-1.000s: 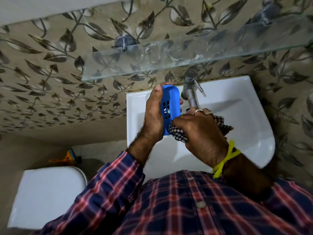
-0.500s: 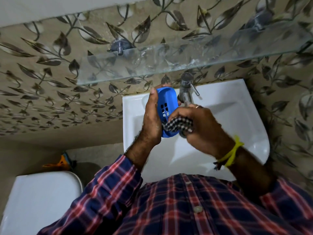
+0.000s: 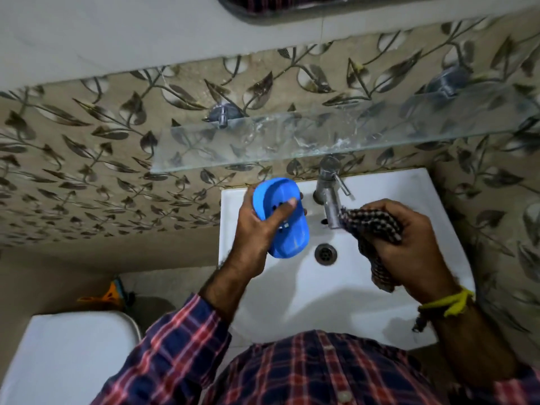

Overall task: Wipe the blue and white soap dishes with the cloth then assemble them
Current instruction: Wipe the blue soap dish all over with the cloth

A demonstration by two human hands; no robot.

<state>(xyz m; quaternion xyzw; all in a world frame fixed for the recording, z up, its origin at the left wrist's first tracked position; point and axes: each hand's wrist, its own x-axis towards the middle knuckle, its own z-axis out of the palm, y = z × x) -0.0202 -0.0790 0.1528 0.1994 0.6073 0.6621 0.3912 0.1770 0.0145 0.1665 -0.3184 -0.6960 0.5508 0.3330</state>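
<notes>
My left hand [image 3: 257, 226] grips the blue soap dish [image 3: 287, 229], an oval tray with drain holes, held over the left part of the white sink [image 3: 344, 299]; my thumb lies across its inner face. My right hand [image 3: 409, 247] is closed on the dark checked cloth [image 3: 374, 226], held to the right of the tap and apart from the dish. No white soap dish shows in this view.
A steel tap [image 3: 328, 194] stands between my hands, with the drain [image 3: 325, 253] below it. A glass shelf [image 3: 292, 141] juts out above the sink. A white toilet cistern lid [image 3: 64, 358] lies at the lower left, near an orange object [image 3: 109, 295] on the floor.
My right hand has pulled the cloth away from the blue dish to the right. The left hand has turned the dish so its hollow face points up. The view has tilted upward.
</notes>
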